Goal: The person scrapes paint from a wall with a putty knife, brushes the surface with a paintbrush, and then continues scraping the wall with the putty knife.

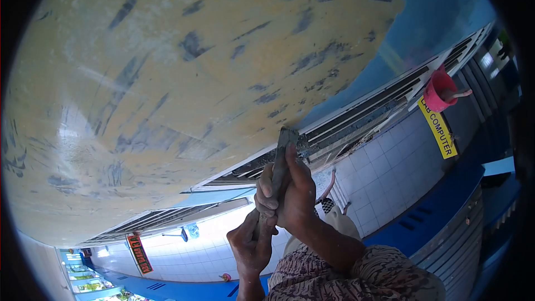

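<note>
Both my hands grip one long, flat scraper [282, 153] smeared with grey. My right hand [298, 198] is higher up, its thumb stretched along the tool and its fingers wrapped round it. Just below, my left hand [251, 245] is closed round the lower handle. The scraper's tip is right at the edge of a yellowish painted surface [167, 78] marked with many grey smears. Beside the tip, dark louvre slats [356, 114] run along a blue painted strip [440, 17].
A pink bucket [437, 90] with a stick in it hangs at the right, near a yellow "LAB COMPUTER" sign [437, 128]. An orange-lettered sign [139, 253] hangs at the left. White floor tiles [384, 173] lie far below. Part of a person [329, 206] shows behind my right arm.
</note>
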Action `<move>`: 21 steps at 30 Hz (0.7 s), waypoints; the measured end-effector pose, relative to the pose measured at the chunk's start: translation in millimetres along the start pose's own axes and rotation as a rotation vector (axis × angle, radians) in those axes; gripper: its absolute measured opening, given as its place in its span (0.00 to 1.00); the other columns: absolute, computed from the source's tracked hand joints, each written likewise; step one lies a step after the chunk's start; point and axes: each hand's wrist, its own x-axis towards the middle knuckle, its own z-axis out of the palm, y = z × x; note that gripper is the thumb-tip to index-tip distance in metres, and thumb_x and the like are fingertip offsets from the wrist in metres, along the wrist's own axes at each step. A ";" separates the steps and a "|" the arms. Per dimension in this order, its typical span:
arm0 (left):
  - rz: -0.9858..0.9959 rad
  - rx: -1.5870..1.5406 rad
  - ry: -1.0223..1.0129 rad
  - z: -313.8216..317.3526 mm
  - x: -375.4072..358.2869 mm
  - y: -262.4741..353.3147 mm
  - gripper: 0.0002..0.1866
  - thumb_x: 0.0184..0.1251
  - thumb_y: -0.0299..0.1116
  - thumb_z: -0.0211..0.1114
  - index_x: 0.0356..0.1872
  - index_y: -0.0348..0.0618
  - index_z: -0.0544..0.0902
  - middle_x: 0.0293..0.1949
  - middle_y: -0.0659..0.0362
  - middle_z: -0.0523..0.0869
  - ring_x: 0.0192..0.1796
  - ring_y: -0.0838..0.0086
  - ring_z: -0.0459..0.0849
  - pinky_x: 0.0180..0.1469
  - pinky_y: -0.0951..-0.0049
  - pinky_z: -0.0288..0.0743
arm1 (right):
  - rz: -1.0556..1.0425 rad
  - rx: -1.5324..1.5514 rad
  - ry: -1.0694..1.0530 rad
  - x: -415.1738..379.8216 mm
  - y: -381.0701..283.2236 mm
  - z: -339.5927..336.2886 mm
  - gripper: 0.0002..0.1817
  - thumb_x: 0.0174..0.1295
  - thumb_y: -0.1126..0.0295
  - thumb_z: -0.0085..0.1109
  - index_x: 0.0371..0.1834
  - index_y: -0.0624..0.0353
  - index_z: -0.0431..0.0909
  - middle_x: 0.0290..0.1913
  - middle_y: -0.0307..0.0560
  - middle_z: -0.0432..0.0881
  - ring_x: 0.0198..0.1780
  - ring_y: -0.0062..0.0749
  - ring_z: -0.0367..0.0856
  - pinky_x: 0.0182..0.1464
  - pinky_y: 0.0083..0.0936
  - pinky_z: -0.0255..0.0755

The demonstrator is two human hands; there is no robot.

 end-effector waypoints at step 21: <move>0.021 -0.082 0.162 3.0 -2.8 -6.8 0.16 0.74 0.37 0.65 0.35 0.29 0.86 0.17 0.60 0.82 0.18 0.86 0.72 0.22 0.78 0.62 | -0.019 0.021 0.026 0.9 9.2 9.2 0.37 0.76 0.37 0.39 0.21 0.57 0.74 0.14 0.42 0.73 0.11 0.25 0.65 0.14 0.25 0.60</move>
